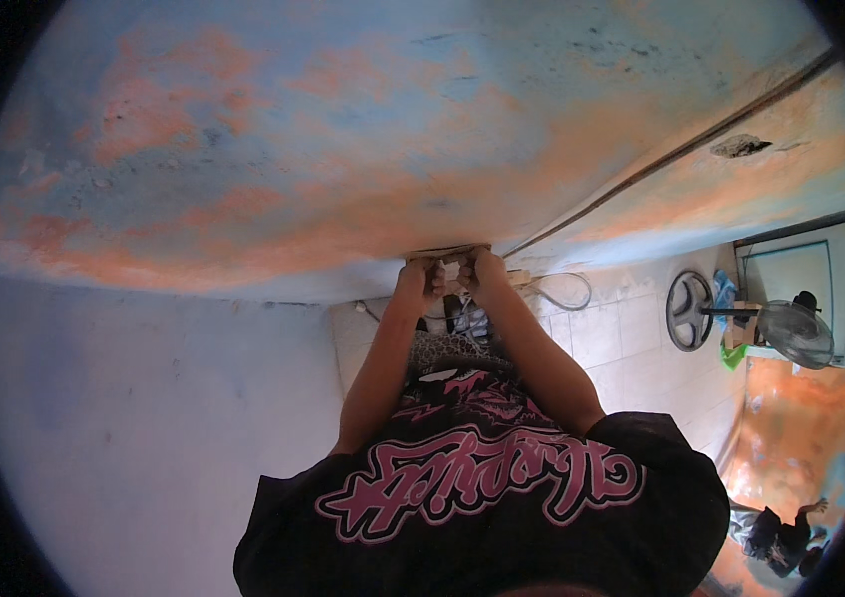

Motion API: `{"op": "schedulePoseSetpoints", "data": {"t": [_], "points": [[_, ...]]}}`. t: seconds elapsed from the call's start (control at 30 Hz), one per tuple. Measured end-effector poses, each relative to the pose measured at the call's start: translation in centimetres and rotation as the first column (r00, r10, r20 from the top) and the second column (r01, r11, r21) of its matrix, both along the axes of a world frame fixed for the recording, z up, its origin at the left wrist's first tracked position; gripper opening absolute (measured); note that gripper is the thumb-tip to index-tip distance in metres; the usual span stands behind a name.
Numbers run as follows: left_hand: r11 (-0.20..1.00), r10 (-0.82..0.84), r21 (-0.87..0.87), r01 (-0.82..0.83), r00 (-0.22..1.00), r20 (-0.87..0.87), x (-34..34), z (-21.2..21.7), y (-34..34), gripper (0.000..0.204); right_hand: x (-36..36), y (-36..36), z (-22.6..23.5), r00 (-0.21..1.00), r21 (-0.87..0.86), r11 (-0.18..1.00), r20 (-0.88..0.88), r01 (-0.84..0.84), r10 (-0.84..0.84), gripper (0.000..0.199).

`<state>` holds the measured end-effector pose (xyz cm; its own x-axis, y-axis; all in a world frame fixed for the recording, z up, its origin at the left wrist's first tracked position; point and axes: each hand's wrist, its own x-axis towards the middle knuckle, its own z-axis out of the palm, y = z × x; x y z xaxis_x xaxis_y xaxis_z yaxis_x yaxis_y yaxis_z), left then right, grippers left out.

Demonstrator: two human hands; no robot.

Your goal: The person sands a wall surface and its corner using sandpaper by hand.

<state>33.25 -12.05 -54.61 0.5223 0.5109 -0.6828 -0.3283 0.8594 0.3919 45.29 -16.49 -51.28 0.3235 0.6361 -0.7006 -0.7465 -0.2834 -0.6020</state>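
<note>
Head view, looking down the person's own chest: both bare forearms reach forward to a small pale piece (454,267), seemingly a flat fitting or block, pressed against the foot of a weathered blue-and-orange wall (243,149) near the frame's centre. At about 11 o'clock of that piece, the left hand (420,277) curls its grip around the piece's left edge, fingers pressed together on it. At about 1 o'clock, the right hand (483,271) closes on the right edge in the same pinching hold. What the piece is exactly cannot be told; it is small and partly hidden by the fingers. Doing this well likely calls for even pressure from both sides, keeping the piece square to the wall. Further right, a loop of cable (567,294) lies on the tiled floor (632,348); at 3 o'clock stand a round fan (796,333) and a dark wheel-shaped object (689,310).
</note>
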Motion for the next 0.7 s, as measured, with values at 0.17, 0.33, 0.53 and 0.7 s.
{"op": "schedulePoseSetpoints", "data": {"t": [0.17, 0.33, 0.53, 0.7], "points": [[0.999, 0.023, 0.043, -0.018, 0.993, -0.116, 0.7, 1.3, -0.4, 0.021, 0.4, -0.3, 2.7, 1.0, 0.101, 0.995, -0.022, -0.016, 0.019, 0.009], [1.0, 0.007, 0.001, -0.007, 1.0, -0.011, 0.4, -1.9, 0.9, 0.019, 0.3, 0.2, -2.3, 0.986, -0.027, 0.997, -0.152, 0.066, -0.069, 0.01], [0.997, -0.075, 0.017, 0.079, 0.986, -0.149, 1.4, 2.4, -0.2, 0.02, 1.1, -0.3, -2.1, 0.978, 0.082, 0.986, -0.163, 0.143, -0.128, 0.006], [0.997, -0.045, -0.065, 0.041, 0.997, -0.059, 1.8, -0.4, 0.3, 0.02, 0.5, 0.0, -0.1, 0.968, 0.032, 0.987, -0.2, 0.158, -0.148, 0.009]]}}
